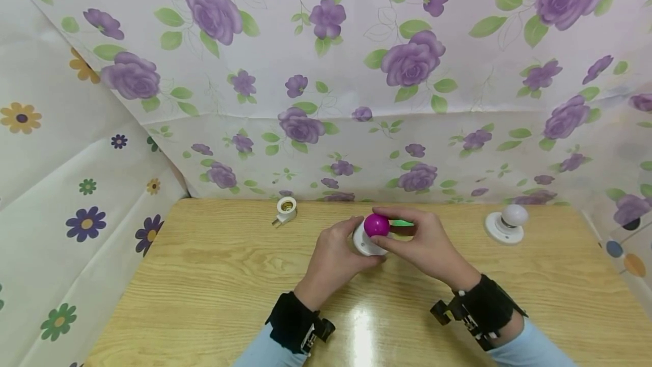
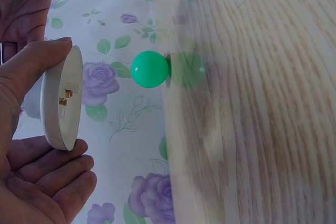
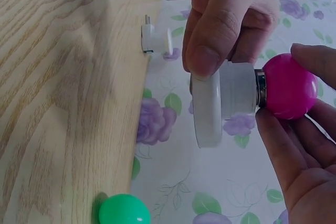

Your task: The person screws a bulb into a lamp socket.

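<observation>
My left hand (image 1: 336,251) grips a round white lamp holder (image 3: 208,109) by the rim of its base, raised off the table. In the left wrist view the hollow underside of the base faces the camera, with two brass screws inside. A magenta light bulb (image 3: 290,86) sits at the mouth of the holder, a band of its metal cap showing between them. Thumb and fingers of my right hand (image 1: 427,242) pinch the bulb's globe from both sides. Just behind the hands, a green bulb (image 2: 150,69) lies on the table, partly hidden by the right hand in the head view.
A white plug-in socket (image 1: 287,209) with metal prongs lies at the table's back edge, left of the hands. Toward the back right stands another round holder (image 1: 503,230) with a white bulb (image 1: 514,216) in it. Flower-printed cloth hangs behind the wooden table (image 1: 214,276).
</observation>
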Demonstrator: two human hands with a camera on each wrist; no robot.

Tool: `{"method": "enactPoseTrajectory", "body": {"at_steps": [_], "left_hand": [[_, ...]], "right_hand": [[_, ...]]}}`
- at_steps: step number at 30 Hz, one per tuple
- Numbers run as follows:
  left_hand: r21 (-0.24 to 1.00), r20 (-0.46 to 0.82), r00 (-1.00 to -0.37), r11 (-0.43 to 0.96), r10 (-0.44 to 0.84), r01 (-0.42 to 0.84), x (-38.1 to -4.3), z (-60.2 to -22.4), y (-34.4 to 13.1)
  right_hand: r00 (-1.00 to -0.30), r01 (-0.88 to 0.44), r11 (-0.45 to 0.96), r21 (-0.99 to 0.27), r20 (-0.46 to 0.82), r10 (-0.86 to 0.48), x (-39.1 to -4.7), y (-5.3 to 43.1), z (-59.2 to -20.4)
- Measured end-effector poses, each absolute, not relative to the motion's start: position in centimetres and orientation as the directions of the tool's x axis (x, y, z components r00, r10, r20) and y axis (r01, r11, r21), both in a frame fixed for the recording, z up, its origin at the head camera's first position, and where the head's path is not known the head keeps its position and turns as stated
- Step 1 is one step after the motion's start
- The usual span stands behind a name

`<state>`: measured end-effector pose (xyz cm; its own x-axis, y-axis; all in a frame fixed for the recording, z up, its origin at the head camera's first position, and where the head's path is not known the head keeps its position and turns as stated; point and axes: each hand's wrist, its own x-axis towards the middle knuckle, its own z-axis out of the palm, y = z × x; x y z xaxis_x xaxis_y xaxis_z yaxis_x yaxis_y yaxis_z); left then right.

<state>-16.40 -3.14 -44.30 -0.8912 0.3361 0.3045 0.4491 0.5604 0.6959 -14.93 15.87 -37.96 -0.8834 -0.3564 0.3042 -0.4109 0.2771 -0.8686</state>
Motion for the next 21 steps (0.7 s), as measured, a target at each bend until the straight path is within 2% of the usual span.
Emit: {"method": "enactPoseTrajectory", "body": {"at_steps": [21], "left_hand": [[0.708, 0.332, -0.876, 0.52, 0.35, 0.477, -16.32, -44.24, -3.17]], "right_hand": [[-0.896, -0.425, 0.253, -0.869, 0.364, -0.255, -14.63, 15.17, -37.89]]}}
